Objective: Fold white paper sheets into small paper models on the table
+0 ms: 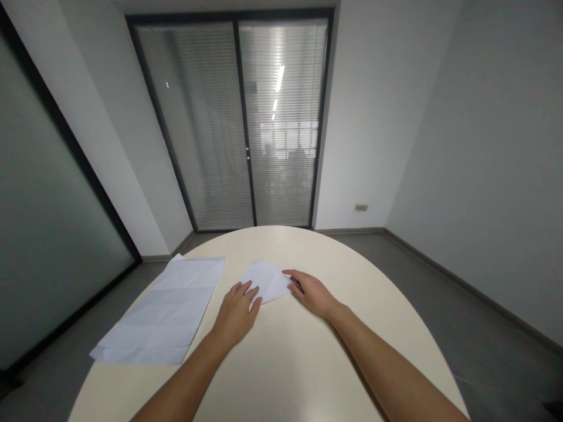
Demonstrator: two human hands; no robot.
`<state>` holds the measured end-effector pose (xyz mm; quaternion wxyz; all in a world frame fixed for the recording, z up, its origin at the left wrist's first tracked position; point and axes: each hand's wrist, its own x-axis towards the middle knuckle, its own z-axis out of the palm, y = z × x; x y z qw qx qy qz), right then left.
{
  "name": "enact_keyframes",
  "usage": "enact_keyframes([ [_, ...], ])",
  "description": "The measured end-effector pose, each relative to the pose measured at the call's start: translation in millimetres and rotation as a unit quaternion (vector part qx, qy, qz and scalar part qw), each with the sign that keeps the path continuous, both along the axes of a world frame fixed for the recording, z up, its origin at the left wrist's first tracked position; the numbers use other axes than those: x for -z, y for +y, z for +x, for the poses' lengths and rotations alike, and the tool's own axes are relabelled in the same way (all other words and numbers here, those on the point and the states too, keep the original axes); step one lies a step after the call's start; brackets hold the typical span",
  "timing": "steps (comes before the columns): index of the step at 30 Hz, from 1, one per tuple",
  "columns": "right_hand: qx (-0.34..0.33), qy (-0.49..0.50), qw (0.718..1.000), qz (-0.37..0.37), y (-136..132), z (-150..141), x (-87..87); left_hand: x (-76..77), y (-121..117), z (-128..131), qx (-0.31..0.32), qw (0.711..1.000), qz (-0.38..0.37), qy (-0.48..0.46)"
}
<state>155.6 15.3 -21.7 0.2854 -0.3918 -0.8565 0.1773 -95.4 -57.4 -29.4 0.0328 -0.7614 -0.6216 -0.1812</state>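
Note:
A small piece of white paper point(268, 280), apparently folded, lies on the table between my two hands. My left hand point(237, 310) rests at its left edge, palm down, with fingers spread and fingertips over the paper. On the opposite side, my right hand point(310, 291) touches the right edge; its index finger reaches out over the paper and the thumb sits a little apart below. The other right fingers are partly hidden under the hand. Neither hand is closed around anything.
Larger creased white sheets point(165, 313) lie at the left of the round cream table point(352, 328), overhanging its edge. Beyond the table stand glass doors with blinds point(229, 123). A wall socket point(361, 207) is low on the white wall.

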Motion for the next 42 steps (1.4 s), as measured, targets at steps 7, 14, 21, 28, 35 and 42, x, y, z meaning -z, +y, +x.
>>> enact_keyframes([
  [7,-0.029,0.003,0.999,0.024,0.7,-0.4,1.5,1.2,0.1,-0.7,0.000,1.000,-0.001,-0.022],
  [14,-0.034,-0.021,0.998,0.044,-1.4,-2.8,-0.6,-1.2,-0.5,0.7,-0.005,1.000,-0.005,-0.013],
  [21,-0.033,-0.030,0.998,0.053,-1.9,-3.9,-0.9,-1.2,0.4,2.2,0.022,0.999,-0.005,-0.034],
  [28,-0.027,-0.031,0.997,0.061,-2.7,-5.9,-1.1,-4.6,0.6,3.8,0.108,0.991,-0.038,-0.063],
  [35,-0.003,-0.051,0.997,0.064,-3.8,-6.7,-4.2,-3.1,0.2,0.6,0.125,0.990,-0.020,-0.059],
  [42,-0.013,-0.076,0.993,0.092,-17.5,-16.5,-14.6,-5.0,0.7,3.2,0.131,0.990,-0.006,-0.054],
])
